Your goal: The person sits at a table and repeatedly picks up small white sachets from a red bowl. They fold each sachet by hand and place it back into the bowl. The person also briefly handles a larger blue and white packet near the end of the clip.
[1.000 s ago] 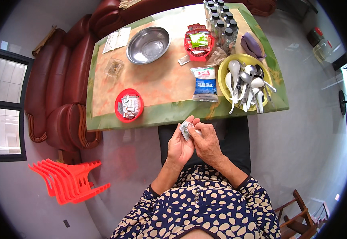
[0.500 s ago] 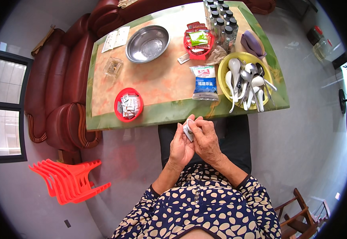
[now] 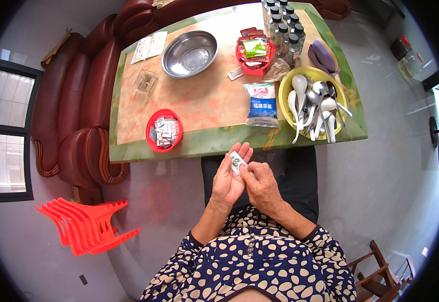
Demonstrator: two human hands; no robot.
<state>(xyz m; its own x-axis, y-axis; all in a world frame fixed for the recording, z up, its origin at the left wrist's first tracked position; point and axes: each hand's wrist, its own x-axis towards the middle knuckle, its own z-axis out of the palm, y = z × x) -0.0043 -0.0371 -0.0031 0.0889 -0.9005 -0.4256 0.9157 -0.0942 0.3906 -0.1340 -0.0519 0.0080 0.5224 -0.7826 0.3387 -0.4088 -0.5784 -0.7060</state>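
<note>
A person seated at the near edge of a green-rimmed marble table [image 3: 199, 146] holds one small white sachet [image 3: 237, 162] just below the centre of the frame. The left hand [image 3: 228, 178] lies open and palm-up, fingers spread, with the sachet resting against its fingertips; the right hand [image 3: 260, 185] is curled narrow, thumb and forefinger pinching the sachet's lower edge. Both hands hover over the lap, just short of the table edge.

Five containers stand on the table. A red round dish [image 3: 150, 140], left of centre, carries a loose heap of similar small sachets, too many and too small to count. A steel bowl [image 3: 171, 63] at upper centre looks bare inside. A red basket [image 3: 240, 59] to its right holds a green packet and some paper slips. A yellow bowl [image 3: 286, 95] at right is piled with metal and white spoons, roughly eight. One clear square dish [image 3: 145, 82] sits at the table's left side.

Between the basket and the yellow bowl lies one white-and-blue bag [image 3: 261, 104]. About eight dark-capped bottles [image 3: 282, 22] cluster at the top. One stack of red plastic chairs [image 3: 86, 224] stands at lower left.
</note>
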